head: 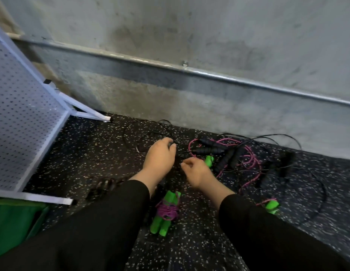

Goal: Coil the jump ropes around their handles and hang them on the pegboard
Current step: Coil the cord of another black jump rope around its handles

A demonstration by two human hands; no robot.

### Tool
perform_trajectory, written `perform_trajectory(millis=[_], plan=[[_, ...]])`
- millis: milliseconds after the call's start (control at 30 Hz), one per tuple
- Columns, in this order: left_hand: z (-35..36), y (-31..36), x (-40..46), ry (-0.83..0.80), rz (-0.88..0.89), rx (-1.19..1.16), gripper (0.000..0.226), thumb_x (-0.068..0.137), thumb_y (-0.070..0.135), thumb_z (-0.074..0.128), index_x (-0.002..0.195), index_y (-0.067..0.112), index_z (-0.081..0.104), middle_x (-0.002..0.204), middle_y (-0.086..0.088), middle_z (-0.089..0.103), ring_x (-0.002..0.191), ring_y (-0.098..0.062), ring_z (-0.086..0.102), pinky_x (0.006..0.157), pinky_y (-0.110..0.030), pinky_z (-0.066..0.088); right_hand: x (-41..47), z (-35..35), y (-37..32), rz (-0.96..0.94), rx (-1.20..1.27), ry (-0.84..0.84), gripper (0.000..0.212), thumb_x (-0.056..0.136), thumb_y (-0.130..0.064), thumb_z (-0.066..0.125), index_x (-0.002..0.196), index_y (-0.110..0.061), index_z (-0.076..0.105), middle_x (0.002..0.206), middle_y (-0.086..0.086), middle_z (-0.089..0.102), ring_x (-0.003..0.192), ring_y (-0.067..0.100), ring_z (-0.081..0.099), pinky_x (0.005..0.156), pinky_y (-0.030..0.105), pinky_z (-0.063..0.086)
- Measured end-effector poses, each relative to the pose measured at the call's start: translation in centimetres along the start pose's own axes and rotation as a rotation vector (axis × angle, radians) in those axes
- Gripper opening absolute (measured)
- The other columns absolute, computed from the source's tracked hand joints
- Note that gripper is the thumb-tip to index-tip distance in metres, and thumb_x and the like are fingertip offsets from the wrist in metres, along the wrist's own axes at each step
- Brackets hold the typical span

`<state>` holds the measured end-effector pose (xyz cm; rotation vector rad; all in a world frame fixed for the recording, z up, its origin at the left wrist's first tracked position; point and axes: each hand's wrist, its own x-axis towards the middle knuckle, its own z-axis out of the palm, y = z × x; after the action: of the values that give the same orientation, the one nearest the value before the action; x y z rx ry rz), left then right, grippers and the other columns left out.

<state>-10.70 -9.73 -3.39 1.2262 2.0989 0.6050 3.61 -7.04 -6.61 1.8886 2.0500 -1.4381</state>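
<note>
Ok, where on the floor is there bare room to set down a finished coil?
Bare floor lies between the pegboard and the left hand, and near the camera below the coiled green-handled rope. It is crowded right of the right hand, in the tangle of ropes.

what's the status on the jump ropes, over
Left hand grips a black handle; right hand pinches thin black cord. One green-handled rope coiled on floor. Others tangled; pegboard bare.

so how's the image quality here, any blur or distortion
Head view: soft all over with motion smear, worst on the black handles and thin cords at right; wide-angle bend curves the wall rail; lighting is flat and dim, no glare; both hands stay readable.
</note>
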Motion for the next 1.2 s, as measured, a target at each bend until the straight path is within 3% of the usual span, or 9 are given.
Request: perform_trajectory(millis=[233, 500, 633, 700, 800, 933, 1067, 1133, 1200], plan=[[5.8, 5.5, 0.9, -0.179, 0.115, 0.124, 0.032, 0.105, 0.031, 0.050, 0.129, 0.015, 0.062, 0.122, -0.009, 0.067, 0.111, -0.029, 0.061, 0.094, -0.039, 0.050, 1.8, -8.6, 8.5, 0.118, -0.085, 0.150, 0.037, 0.102, -0.031, 0.054, 0.131, -0.009, 0.061, 0.118, 0.015, 0.070, 0.105, 0.032, 0.065, 0.087, 0.034, 0.050], [10.2, 6.4, 4.1, -0.267, 0.161, 0.198, 0.031, 0.105, 0.031, 0.050, 0.128, 0.014, 0.062, 0.116, -0.008, 0.068, 0.101, -0.027, 0.063, 0.082, -0.035, 0.050, 6.8, -11.1, 12.9, 0.219, -0.153, 0.133, 0.041, 0.105, -0.029, 0.047, 0.140, -0.009, 0.050, 0.131, 0.019, 0.062, 0.119, 0.036, 0.059, 0.096, 0.038, 0.047], [11.3, 6.8, 5.6, -0.275, 0.147, 0.183, 0.034, 0.105, 0.033, 0.050, 0.132, 0.015, 0.060, 0.119, -0.007, 0.067, 0.105, -0.026, 0.063, 0.085, -0.036, 0.051, 9.9, -11.1, 14.9, 0.331, -0.226, 0.105, 0.053, 0.101, -0.036, 0.043, 0.151, -0.022, 0.033, 0.139, 0.021, 0.054, 0.125, 0.042, 0.053, 0.106, 0.052, 0.044], [11.8, 6.9, 6.1, -0.271, 0.148, 0.173, 0.035, 0.105, 0.034, 0.050, 0.133, 0.016, 0.060, 0.120, -0.006, 0.066, 0.107, -0.025, 0.062, 0.090, -0.039, 0.053, 10.5, -11.0, 15.2, 0.330, -0.239, 0.010, 0.059, 0.104, -0.031, 0.042, 0.158, -0.018, 0.023, 0.149, 0.022, 0.046, 0.132, 0.041, 0.048, 0.111, 0.048, 0.040], [12.2, 6.7, 6.2, -0.275, 0.152, 0.168, 0.034, 0.104, 0.035, 0.051, 0.132, 0.016, 0.060, 0.121, -0.006, 0.066, 0.107, -0.024, 0.063, 0.091, -0.041, 0.054, 11.2, -10.8, 15.5, 0.303, -0.160, 0.017, 0.052, 0.106, -0.015, 0.043, 0.155, -0.004, 0.030, 0.153, 0.022, 0.043, 0.137, 0.037, 0.045, 0.109, 0.036, 0.037], [12.4, 6.3, 5.9, -0.284, 0.160, 0.186, 0.035, 0.105, 0.034, 0.049, 0.134, 0.016, 0.059, 0.125, -0.006, 0.064, 0.109, -0.023, 0.062, 0.089, -0.036, 0.053, 11.7, -11.1, 16.1, 0.313, -0.078, 0.124, 0.044, 0.105, -0.021, 0.050, 0.146, -0.005, 0.047, 0.128, 0.019, 0.063, 0.099, 0.029, 0.062, 0.085, 0.034, 0.049], [11.8, 7.2, 5.4, -0.279, 0.174, 0.188, 0.034, 0.105, 0.034, 0.049, 0.132, 0.016, 0.060, 0.125, -0.006, 0.065, 0.108, -0.023, 0.063, 0.091, -0.039, 0.054, 10.4, -12.8, 15.4, 0.403, 0.090, 0.323, 0.040, 0.094, -0.033, 0.070, 0.119, -0.011, 0.047, 0.107, 0.009, 0.059, 0.100, 0.029, 0.060, 0.086, 0.039, 0.050], [11.1, 8.2, 4.8, -0.266, 0.190, 0.184, 0.033, 0.105, 0.034, 0.050, 0.131, 0.016, 0.061, 0.123, -0.006, 0.065, 0.107, -0.024, 0.063, 0.091, -0.040, 0.054, 9.7, -13.9, 14.4, 0.447, 0.245, 0.370, 0.031, 0.095, -0.023, 0.065, 0.109, -0.009, 0.040, 0.106, 0.013, 0.060, 0.095, 0.031, 0.063, 0.087, 0.044, 0.054], [9.9, 9.3, 3.9, -0.247, 0.221, 0.182, 0.033, 0.105, 0.034, 0.050, 0.131, 0.016, 0.061, 0.124, -0.006, 0.064, 0.109, -0.023, 0.062, 0.093, -0.041, 0.054, 8.5, -15.4, 13.2, 0.457, 0.459, 0.355, 0.012, 0.100, -0.018, 0.053, 0.097, -0.008, 0.046, 0.092, 0.015, 0.062, 0.073, 0.026, 0.063, 0.070, 0.038, 0.055]])
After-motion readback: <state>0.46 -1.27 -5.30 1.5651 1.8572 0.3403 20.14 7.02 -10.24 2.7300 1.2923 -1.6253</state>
